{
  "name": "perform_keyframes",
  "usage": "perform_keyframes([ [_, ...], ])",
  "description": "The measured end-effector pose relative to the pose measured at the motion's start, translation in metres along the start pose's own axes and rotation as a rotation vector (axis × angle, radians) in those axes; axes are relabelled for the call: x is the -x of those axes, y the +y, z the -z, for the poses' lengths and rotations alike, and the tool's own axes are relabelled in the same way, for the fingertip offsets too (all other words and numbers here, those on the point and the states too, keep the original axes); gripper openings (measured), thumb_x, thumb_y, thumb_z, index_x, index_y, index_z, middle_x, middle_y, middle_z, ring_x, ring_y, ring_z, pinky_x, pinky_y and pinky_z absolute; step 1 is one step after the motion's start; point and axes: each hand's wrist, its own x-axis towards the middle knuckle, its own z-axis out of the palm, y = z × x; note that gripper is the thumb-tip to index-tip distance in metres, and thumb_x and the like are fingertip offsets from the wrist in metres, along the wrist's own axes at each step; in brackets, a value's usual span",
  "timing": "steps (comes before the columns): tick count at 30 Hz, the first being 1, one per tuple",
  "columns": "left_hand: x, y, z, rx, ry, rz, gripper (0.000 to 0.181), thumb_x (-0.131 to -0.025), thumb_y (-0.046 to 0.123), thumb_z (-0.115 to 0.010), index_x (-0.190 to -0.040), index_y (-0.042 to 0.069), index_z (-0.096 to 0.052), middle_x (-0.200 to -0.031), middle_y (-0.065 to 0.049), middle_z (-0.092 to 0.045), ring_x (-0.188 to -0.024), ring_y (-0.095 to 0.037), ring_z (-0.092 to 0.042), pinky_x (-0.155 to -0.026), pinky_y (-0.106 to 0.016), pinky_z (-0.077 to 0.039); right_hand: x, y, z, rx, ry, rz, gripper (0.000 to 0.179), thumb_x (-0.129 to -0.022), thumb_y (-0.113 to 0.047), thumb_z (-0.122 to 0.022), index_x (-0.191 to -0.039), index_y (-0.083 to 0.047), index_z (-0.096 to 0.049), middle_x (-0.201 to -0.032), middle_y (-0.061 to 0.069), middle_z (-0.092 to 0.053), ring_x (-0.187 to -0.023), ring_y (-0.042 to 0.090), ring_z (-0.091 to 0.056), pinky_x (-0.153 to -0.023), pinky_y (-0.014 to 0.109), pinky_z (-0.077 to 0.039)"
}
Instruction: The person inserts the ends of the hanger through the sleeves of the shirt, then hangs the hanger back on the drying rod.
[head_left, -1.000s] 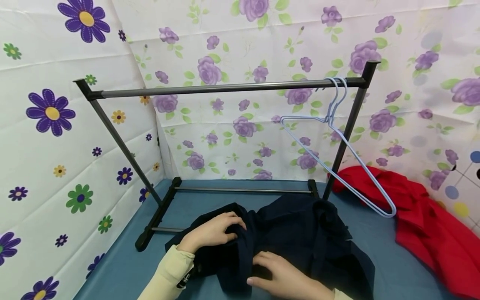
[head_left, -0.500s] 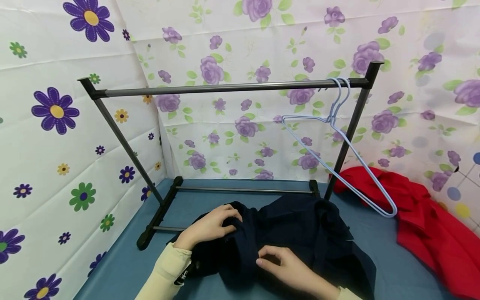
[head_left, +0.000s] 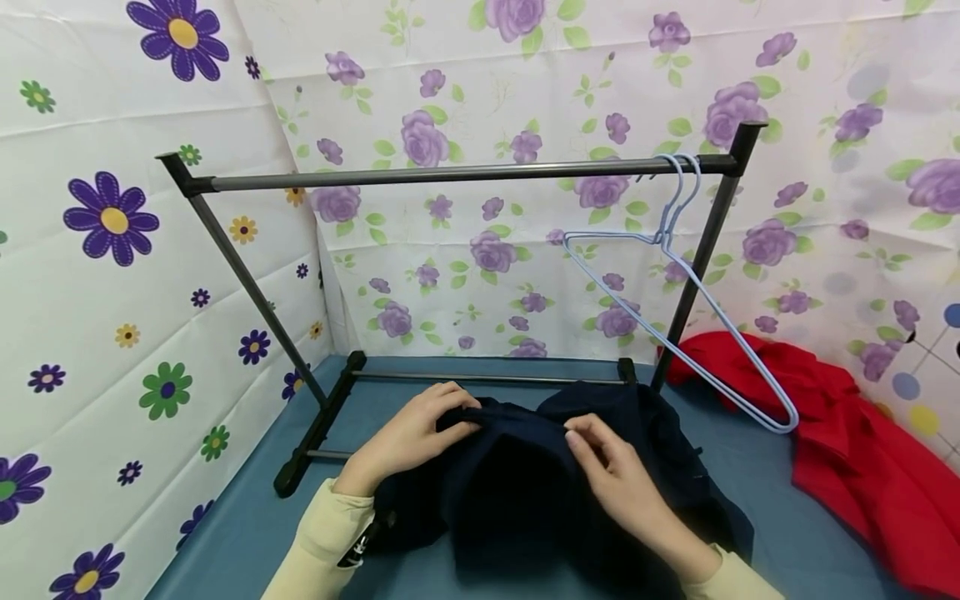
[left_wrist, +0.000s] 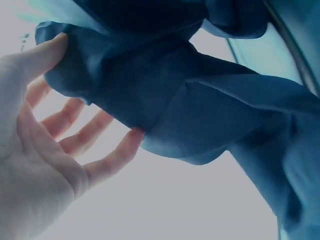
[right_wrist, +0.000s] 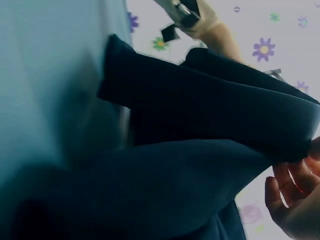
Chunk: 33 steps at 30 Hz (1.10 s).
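Note:
A dark navy garment (head_left: 517,492), its exact kind hidden by the folds, is partly raised off the blue surface in the head view. My left hand (head_left: 408,433) pinches its upper edge on the left, between thumb and fingers. In the left wrist view, cloth (left_wrist: 150,95) hangs from that hand's thumb and fingertips. On the other side, my right hand (head_left: 622,483) pinches the same edge, and a dark opening gapes below between the hands. The right wrist view shows the right hand's fingers (right_wrist: 287,185) at a corner of the cloth.
Behind the garment stands a black metal clothes rack (head_left: 450,175). Light blue hangers (head_left: 720,321) hang at the right end of its bar. Red cloth (head_left: 847,450) lies at the right on the blue surface (head_left: 232,517). Flowered sheets (head_left: 450,275) close off the back and left.
My right hand has moved up and to the right, from the garment's lower middle to its upper edge. The cloth between my hands has been lifted and spread. The left hand has risen slightly.

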Motion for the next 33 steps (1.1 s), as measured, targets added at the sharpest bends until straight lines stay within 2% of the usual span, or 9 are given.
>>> perform_keyframes([
  [6,-0.005,0.019,0.005,0.039,0.136,-0.087,0.021,-0.098,0.017,-0.069,-0.119,0.018,-0.067,-0.117,0.006,-0.058,-0.106,-0.012,-0.057,-0.087,-0.037,-0.051,-0.012,-0.022,0.021,0.021,0.090,0.041,0.016,-0.107,-0.023,-0.053,-0.115,-0.016,-0.065,-0.085,0.001,-0.054,-0.076,0.016,-0.052,-0.064,0.028,-0.043],
  [9,-0.009,0.028,0.008,0.062,0.197,-0.117,0.021,-0.098,0.015,-0.068,-0.119,0.017,-0.065,-0.121,0.004,-0.056,-0.109,-0.013,-0.056,-0.090,-0.037,-0.050,-0.018,-0.032,0.030,0.024,0.118,0.093,0.015,-0.107,-0.020,-0.053,-0.114,-0.015,-0.066,-0.081,0.002,-0.048,-0.070,0.015,-0.047,-0.060,0.029,-0.039],
  [12,-0.014,0.039,0.011,0.079,0.258,-0.151,0.022,-0.099,0.011,-0.066,-0.121,0.016,-0.063,-0.124,0.002,-0.056,-0.113,-0.015,-0.056,-0.093,-0.038,-0.049,-0.025,-0.045,0.038,0.001,0.155,0.162,0.015,-0.107,-0.014,-0.052,-0.112,-0.011,-0.066,-0.082,0.002,-0.052,-0.068,0.014,-0.046,-0.060,0.028,-0.039],
  [16,-0.022,0.055,0.017,0.082,0.339,-0.220,0.024,-0.100,0.005,-0.063,-0.122,0.013,-0.062,-0.114,-0.001,-0.061,-0.102,-0.016,-0.059,-0.087,-0.036,-0.050,-0.033,-0.066,0.049,-0.038,0.221,0.236,0.016,-0.106,-0.008,-0.052,-0.111,-0.004,-0.066,-0.091,0.001,-0.060,-0.074,0.014,-0.049,-0.065,0.025,-0.041],
  [21,-0.032,0.073,0.024,0.065,0.417,-0.310,0.021,-0.100,0.001,-0.060,-0.119,0.009,-0.062,-0.101,-0.003,-0.061,-0.087,-0.015,-0.056,-0.079,-0.033,-0.048,-0.042,-0.091,0.063,-0.030,0.271,0.304,0.017,-0.105,-0.002,-0.051,-0.111,0.002,-0.066,-0.099,-0.002,-0.064,-0.079,0.013,-0.054,-0.071,0.021,-0.044],
  [28,-0.042,0.082,0.030,0.080,0.499,-0.366,0.015,-0.106,0.014,-0.052,-0.116,0.006,-0.061,-0.093,-0.004,-0.056,-0.078,-0.015,-0.049,-0.073,-0.032,-0.043,-0.050,-0.106,0.076,0.056,0.243,0.316,0.017,-0.105,-0.006,-0.053,-0.112,0.001,-0.066,-0.104,-0.004,-0.065,-0.084,0.012,-0.058,-0.078,0.017,-0.048],
  [33,-0.041,0.076,0.028,0.090,0.489,-0.329,0.009,-0.103,0.006,-0.057,-0.111,0.008,-0.062,-0.095,-0.004,-0.060,-0.082,-0.016,-0.053,-0.074,-0.033,-0.045,-0.055,-0.092,0.079,0.126,0.149,0.262,0.018,-0.106,-0.013,-0.053,-0.113,-0.005,-0.067,-0.089,0.003,-0.057,-0.068,0.015,-0.049,-0.063,0.024,-0.042],
])
